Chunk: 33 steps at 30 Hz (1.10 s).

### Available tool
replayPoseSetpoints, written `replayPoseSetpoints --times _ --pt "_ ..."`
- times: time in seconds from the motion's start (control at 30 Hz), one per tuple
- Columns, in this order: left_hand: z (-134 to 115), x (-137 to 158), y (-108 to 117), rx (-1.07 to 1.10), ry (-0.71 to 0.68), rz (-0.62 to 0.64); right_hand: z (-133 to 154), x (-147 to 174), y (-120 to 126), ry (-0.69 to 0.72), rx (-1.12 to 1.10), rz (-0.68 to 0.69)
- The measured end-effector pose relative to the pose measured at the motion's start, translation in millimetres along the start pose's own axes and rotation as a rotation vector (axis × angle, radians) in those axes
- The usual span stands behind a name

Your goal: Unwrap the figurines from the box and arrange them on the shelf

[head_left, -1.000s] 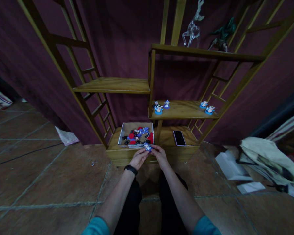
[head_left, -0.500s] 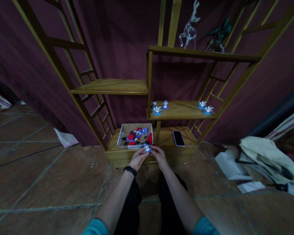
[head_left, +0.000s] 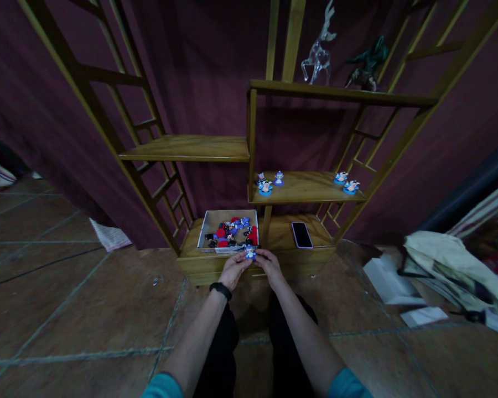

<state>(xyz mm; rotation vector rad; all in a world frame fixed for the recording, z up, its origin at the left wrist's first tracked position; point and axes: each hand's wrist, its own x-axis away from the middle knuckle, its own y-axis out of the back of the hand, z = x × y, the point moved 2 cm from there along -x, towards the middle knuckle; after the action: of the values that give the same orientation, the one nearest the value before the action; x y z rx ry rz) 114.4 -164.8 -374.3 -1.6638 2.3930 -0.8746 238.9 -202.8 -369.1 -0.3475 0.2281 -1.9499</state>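
Note:
A small purple-and-white figurine (head_left: pixel 250 252) is held upright between my two hands, just in front of a shallow cardboard box. My left hand (head_left: pixel 233 268) pinches it from the left, a black band round the wrist. From the other side, the fingers of my right hand (head_left: pixel 269 263) grip it too. Inside the box (head_left: pixel 202 232) lie several more figurines (head_left: pixel 222 233), red, black and purple, in a jumble. On the small shelf above stand a purple figurine (head_left: pixel 278 178) and a blue-based figurine (head_left: pixel 265 188), with another partly hidden behind.
Two blue-based figurines (head_left: pixel 351 187) stand at that shelf's right end. A phone (head_left: pixel 301 235) lies on the lowest board. Higher up are a clear deer statue (head_left: pixel 318 55) and a dark statue (head_left: pixel 368 63). White boxes (head_left: pixel 392 281) and cloth (head_left: pixel 444 257) lie on the floor at right.
The figurine has turned slightly in my fingers and its front shows more squarely. Both hands stay in nearly the same place; the view has shifted a little.

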Motion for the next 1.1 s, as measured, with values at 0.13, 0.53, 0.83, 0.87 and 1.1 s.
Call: replayPoseSetpoints --times 0.13,0.53,0.83,0.87,1.1 --pt "0 0 0 -0.035 -0.021 0.002 0 1 0 -0.018 -0.008 -0.005" --pt "-5 1 -2 -0.182 -0.111 -0.041 0 -1 0 -0.057 -0.014 -0.031" --pt "-3 -3 0 -0.334 -0.218 -0.021 1 2 -1 -0.077 0.008 -0.013" --pt "-2 -4 1 -0.350 -0.230 -0.025 1 2 -1 -0.079 0.002 -0.009" --pt "2 -8 6 -0.409 -0.292 -0.008 9 7 -6 -0.092 -0.058 0.003"
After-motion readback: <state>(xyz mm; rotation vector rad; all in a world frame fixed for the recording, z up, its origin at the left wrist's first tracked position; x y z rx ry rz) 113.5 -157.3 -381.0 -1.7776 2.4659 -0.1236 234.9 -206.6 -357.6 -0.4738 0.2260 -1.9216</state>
